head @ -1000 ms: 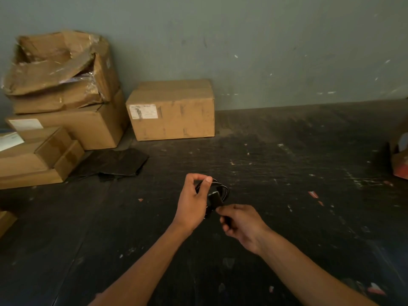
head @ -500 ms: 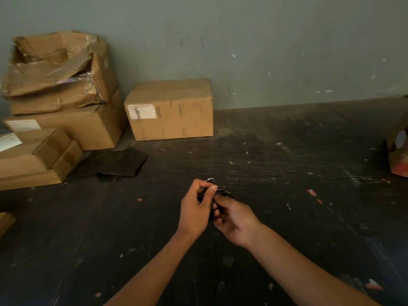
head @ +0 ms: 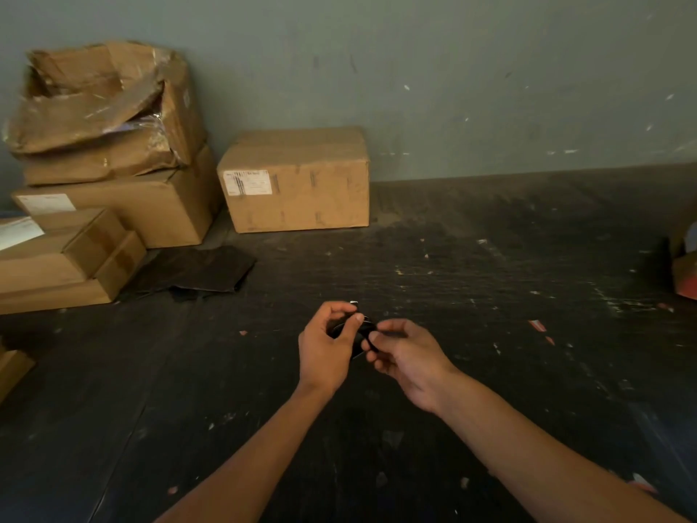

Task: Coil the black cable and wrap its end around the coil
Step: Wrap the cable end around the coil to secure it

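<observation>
A small coil of black cable [head: 361,330] is held between both hands above the dark floor, mostly hidden by my fingers. My left hand [head: 327,349] pinches the coil between thumb and fingers; a small pale connector tip [head: 353,303] sticks up above it. My right hand [head: 405,358] touches the coil from the right, its fingertips closed on a strand of the cable's end. How the end runs around the coil is hard to tell against the dark background.
Several cardboard boxes are stacked at the left [head: 109,145], and one closed box [head: 298,179] stands against the grey-green wall. A flat black sheet [head: 196,269] lies on the floor by the boxes. A reddish box [head: 684,269] sits at the right edge.
My right hand moved up from below the coil to its right side, against my left hand. The coil, earlier seen as an open loop, now lies flatter and more hidden.
</observation>
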`<state>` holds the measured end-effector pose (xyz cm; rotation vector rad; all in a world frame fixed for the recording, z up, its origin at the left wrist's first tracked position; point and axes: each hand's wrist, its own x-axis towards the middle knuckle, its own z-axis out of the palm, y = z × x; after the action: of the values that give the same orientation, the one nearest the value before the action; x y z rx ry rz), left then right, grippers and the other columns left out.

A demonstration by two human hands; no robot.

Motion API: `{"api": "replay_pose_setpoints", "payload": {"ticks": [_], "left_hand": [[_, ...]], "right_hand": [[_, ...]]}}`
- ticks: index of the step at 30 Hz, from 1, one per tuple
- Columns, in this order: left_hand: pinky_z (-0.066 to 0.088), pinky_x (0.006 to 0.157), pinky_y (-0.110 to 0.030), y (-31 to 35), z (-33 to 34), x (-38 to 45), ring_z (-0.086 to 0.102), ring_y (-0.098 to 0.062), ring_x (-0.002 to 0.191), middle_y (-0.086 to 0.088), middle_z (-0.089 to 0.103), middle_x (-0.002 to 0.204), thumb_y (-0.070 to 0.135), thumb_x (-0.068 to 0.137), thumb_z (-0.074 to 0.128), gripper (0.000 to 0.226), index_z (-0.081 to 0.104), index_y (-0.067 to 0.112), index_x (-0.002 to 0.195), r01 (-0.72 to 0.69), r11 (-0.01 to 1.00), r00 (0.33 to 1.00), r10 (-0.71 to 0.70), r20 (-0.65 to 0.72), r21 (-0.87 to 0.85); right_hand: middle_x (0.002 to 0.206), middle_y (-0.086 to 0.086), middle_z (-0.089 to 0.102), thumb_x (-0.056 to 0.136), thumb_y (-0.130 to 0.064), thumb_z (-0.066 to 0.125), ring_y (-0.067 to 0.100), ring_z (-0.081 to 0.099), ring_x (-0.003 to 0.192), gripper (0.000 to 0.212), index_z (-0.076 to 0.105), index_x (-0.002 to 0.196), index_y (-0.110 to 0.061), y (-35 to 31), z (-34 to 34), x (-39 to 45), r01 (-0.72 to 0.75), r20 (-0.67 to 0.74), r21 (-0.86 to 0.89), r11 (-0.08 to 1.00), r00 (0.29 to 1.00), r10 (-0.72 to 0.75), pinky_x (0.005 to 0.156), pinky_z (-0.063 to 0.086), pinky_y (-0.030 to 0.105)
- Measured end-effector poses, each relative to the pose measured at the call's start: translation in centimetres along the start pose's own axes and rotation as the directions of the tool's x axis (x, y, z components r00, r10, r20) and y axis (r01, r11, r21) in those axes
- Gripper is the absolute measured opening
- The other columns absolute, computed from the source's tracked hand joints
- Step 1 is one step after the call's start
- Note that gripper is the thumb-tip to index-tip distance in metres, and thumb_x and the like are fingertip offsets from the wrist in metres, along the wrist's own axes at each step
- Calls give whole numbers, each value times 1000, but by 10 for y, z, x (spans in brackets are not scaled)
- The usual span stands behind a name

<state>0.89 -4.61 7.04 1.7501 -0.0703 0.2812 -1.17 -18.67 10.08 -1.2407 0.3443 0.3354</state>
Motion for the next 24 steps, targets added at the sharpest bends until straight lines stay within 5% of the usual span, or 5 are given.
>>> {"api": "replay_pose_setpoints", "payload": {"ticks": [4, 11, 18, 24], "left_hand": [[53, 77, -13, -2, 0, -2, 69, 2, 92, 5, 72, 95, 11, 86, 73, 29, 54, 26, 102, 42, 998, 999, -42, -4, -55], [55, 65, -19, -2, 0, 3, 72, -10, 82, 0, 76, 98, 16, 88, 72, 19, 64, 20, 104, 246, 956, 968, -236, 80, -159], [51, 66, -17, 7, -2, 0, 67, -4, 81, 3, 75, 95, 14, 91, 67, 9, 72, 20, 96, 286, 948, 950, -261, 170, -140], [48, 62, -16, 10, -1, -4, 62, 6, 67, 9, 74, 89, 14, 93, 64, 12, 72, 22, 96, 324, 940, 927, -293, 232, -107]], "right_hand": [[94, 10, 73, 91, -5, 60, 16, 67, 78, 17, 67, 104, -14, -2, -1, -1, 140, -11, -60, 988, 990, -141, 68, 53, 26], [109, 10, 71, 83, 8, 65, 16, 68, 100, 35, 72, 107, -16, -3, -10, -4, 274, 161, -139, 952, 954, -252, 82, 55, 25], [94, -17, 65, 94, -17, 59, -7, 61, 90, 20, 67, 109, -27, -1, -14, 3, 545, 225, -676, 496, 794, -565, 76, 49, 9], [89, -18, 60, 92, -18, 61, -9, 58, 89, 12, 68, 100, -25, -4, -19, 14, 580, 309, -776, 246, 691, -654, 73, 44, 3]]}}
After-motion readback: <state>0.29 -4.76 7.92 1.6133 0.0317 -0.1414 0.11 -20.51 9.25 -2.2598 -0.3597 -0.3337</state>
